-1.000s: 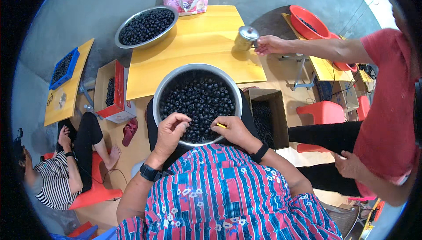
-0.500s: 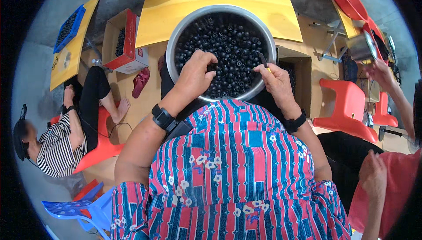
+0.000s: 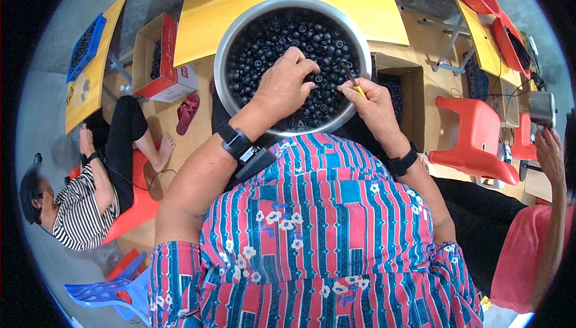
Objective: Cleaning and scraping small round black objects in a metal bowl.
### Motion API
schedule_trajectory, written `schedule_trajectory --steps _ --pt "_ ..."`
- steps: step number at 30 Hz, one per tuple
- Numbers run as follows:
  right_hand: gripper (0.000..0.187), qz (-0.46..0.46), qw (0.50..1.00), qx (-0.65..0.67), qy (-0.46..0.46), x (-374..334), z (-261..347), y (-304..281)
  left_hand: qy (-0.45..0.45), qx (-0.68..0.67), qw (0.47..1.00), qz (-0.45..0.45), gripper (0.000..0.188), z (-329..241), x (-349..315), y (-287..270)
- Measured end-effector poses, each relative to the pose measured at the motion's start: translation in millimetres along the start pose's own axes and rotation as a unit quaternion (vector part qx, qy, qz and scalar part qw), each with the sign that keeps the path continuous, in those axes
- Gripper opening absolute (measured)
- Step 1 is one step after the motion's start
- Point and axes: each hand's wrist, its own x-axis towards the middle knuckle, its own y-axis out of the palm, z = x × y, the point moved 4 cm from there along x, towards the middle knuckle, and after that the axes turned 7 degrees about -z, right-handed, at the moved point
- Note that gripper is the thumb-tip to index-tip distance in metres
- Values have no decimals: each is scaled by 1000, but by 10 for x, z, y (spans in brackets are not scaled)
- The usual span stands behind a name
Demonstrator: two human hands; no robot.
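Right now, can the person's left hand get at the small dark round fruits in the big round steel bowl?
Probably yes: the left hand already lies on the dark fruits inside the steel bowl, nothing covering them.

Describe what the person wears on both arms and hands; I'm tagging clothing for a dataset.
Both hands are bare, no gloves. The left wrist carries a black watch with a dark boxy device strapped beside it. The right wrist has a black band. Short sleeves are striped pink and blue with small white flowers.
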Motion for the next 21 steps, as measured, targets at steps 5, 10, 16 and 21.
schedule_trajectory --steps 5,10,16,21 --pt "16 2 1000 -20 -15 5 -17 14 14 61 998 7 22 -100 42 44" --pt "16 0 1000 -13 2 0 -6 7 35 113 993 24 17 -101 88 104" --pt "17 2 999 -35 -17 -18 -2 12 68 118 990 32 17 -114 105 98" --pt "17 -3 999 -39 26 -14 26 -11 90 101 991 17 26 -64 58 123"
